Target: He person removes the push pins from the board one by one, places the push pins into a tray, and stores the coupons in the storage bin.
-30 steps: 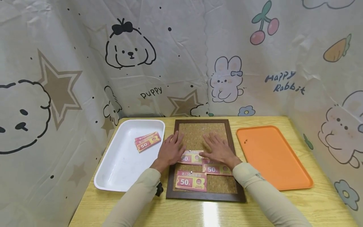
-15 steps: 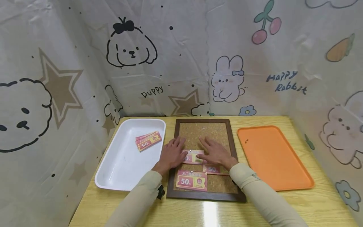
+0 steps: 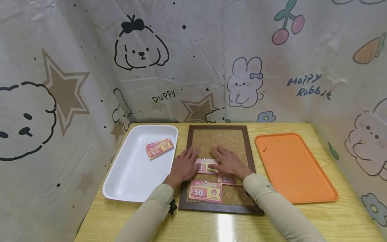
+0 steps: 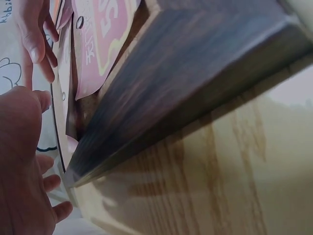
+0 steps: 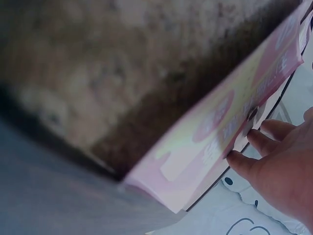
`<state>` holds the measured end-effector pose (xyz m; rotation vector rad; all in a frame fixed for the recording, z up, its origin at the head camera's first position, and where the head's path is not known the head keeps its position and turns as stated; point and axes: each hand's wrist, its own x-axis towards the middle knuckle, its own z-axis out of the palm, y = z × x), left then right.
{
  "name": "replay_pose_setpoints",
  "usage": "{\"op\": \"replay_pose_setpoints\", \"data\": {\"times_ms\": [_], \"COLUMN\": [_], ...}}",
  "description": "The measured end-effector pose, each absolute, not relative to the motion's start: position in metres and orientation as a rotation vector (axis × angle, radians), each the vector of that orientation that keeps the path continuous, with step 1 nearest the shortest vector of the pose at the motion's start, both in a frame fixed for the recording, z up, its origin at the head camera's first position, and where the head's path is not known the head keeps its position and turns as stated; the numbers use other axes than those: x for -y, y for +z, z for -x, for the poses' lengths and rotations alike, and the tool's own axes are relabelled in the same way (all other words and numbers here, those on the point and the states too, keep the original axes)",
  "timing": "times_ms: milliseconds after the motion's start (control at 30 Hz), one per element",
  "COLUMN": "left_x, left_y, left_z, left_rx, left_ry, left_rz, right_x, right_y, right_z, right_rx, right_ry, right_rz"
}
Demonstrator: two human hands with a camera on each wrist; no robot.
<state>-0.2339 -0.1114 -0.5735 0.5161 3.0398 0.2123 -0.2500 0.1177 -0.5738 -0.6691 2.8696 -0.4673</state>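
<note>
Both bare hands lie over a brown-framed corkboard [image 3: 222,137] on the table. The left hand [image 3: 182,166] spans the board's left frame edge, its thumb at the left end of the upper coupon [image 3: 204,165]. That pink and yellow coupon has a pin near its top edge. From the other side the right hand [image 3: 230,163] lies with fingers spread toward the back, thumb over the coupon's right end. A second coupon [image 3: 227,179] is partly hidden under the right hand and wrist. Closest to the front, another coupon [image 3: 205,192] is pinned at the top; it shows "50".
To the left stands a white tray [image 3: 127,174] with a few loose coupons [image 3: 160,149] in it. An orange tray [image 3: 297,168] lies on the right with small dark bits near its left edge. Patterned curtains surround the table's back and sides.
The left fingers have drawn back slightly toward the front of the board. The right hand has shifted a little left, its thumb further over the upper coupon. The coupons stay in place.
</note>
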Motion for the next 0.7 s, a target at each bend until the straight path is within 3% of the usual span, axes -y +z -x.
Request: {"op": "replay_pose_setpoints", "data": {"times_ms": [700], "left_x": [0.111], "left_y": [-0.582], "left_z": [0.229], "left_rx": [-3.017], "left_ry": [0.207], "left_rz": [-0.446], "right_x": [-0.106], "right_y": [-0.583], "right_z": [0.256], "right_rx": [-2.868], "right_ry": [-0.38], "right_rz": [0.752]}}
